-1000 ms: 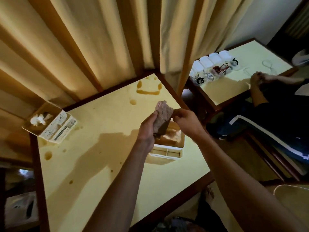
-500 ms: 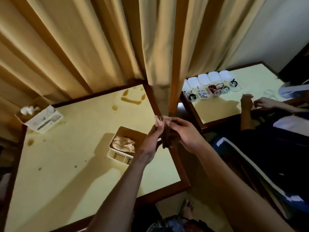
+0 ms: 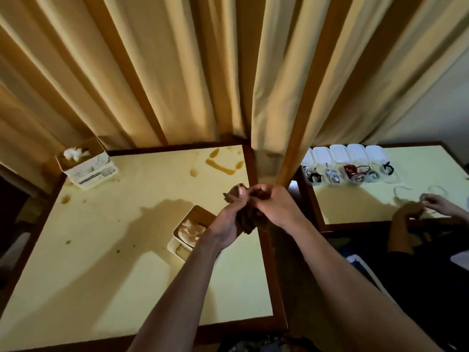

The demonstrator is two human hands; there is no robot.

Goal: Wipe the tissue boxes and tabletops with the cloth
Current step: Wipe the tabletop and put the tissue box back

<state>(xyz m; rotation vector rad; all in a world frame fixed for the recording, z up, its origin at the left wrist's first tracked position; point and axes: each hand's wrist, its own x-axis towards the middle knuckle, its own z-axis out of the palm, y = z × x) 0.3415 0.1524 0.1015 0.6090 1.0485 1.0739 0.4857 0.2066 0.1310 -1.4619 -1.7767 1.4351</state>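
Cloth bunched up between both hands, held in the air over the right edge of the near surface. Left hand wraps its fingers round the lower wad, right hand pinches the top folds, so this looks like refolding or gathering it before a wipe. Just beneath sits a tissue box, tissue showing in its slot; a second tissue box stands at the far left corner. Brown spill marks streak the far end. Next move, I'd say: settle the cloth into one hand, bring it down flat on box or stains, and press through the stroke.
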